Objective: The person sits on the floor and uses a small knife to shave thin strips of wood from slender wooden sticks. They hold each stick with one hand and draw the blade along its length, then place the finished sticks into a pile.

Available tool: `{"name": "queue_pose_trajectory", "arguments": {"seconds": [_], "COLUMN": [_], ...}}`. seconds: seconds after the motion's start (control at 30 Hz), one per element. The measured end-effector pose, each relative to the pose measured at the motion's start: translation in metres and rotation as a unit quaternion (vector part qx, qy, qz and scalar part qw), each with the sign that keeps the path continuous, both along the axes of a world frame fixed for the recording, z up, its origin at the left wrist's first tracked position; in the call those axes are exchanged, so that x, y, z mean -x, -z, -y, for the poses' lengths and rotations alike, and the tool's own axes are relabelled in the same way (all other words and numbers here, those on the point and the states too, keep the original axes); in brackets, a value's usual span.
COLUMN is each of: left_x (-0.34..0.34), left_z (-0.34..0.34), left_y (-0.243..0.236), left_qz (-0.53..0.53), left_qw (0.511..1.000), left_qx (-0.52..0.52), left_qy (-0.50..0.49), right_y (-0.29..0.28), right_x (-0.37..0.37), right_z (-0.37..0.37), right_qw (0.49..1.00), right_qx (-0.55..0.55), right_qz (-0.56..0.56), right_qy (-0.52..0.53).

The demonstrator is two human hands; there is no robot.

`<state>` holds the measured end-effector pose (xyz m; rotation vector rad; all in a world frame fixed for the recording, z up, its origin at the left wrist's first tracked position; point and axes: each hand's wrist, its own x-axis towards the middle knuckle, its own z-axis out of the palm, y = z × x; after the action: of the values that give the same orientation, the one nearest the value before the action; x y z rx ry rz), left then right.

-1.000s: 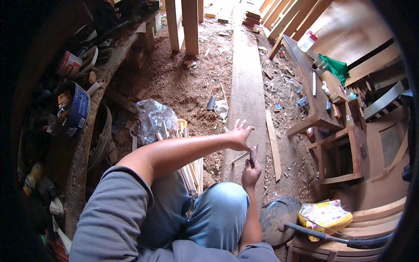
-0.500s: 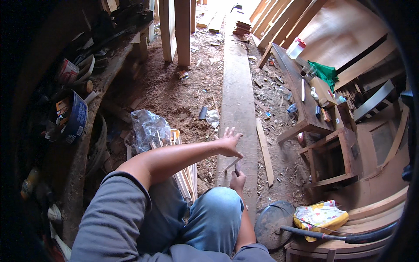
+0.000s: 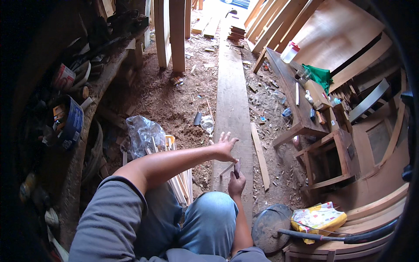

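A long wooden plank (image 3: 233, 109) runs away in front of me. Over it my left hand (image 3: 223, 147) is spread, fingers apart, its thumb pointing down near the upper end of a thin wooden strip (image 3: 227, 169). That strip lies slanted on the plank. My right hand (image 3: 236, 185) is closed around a small flat dark piece (image 3: 237, 168), narrow like a blade or a sanding stick; its exact kind is hard to make out. Its tip is close to my left thumb and beside the strip. Several pale wooden sticks (image 3: 185, 185) are bundled beside my left knee.
A clear plastic bag (image 3: 146, 133) lies on the shavings left of the plank. A loose slat (image 3: 260, 157) is to the right. A low wooden table (image 3: 290, 98) with bottles and boxes stands farther right. A cluttered bench (image 3: 94, 105) lines the left. A round dark disc (image 3: 271, 229) sits near my right arm.
The view has shifted slightly. Both hands stay close together over the plank; the dark piece in my right hand now stands more upright beside the strip.
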<state>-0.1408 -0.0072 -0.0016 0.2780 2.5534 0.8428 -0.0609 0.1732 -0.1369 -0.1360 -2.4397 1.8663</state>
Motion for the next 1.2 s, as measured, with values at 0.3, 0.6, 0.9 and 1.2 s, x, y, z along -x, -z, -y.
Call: {"name": "queue_pose_trajectory", "arguments": {"seconds": [0.3, 0.6, 0.9, 1.2], "left_x": [0.002, 0.002, 0.009, 0.008], "left_z": [0.006, 0.001, 0.011, 0.012], "left_y": [0.000, 0.007, 0.018, 0.012], "left_qz": [0.005, 0.012, -0.009, 0.003], "left_qw": [1.000, 1.000, 1.000, 1.000], "left_qx": [0.001, 0.003, -0.017, -0.005], "left_qy": [-0.008, 0.006, 0.001, 0.007], "right_y": [0.009, 0.001, 0.000, 0.007], "right_x": [0.003, -0.007, 0.007, 0.005], "right_z": [0.005, 0.008, 0.013, 0.002], "right_qw": [0.999, 0.994, 0.985, 0.970], "right_qx": [-0.044, -0.100, -0.152, -0.220], "right_qz": [0.017, 0.041, 0.073, 0.083], "right_qy": [-0.006, -0.007, -0.039, -0.066]}}
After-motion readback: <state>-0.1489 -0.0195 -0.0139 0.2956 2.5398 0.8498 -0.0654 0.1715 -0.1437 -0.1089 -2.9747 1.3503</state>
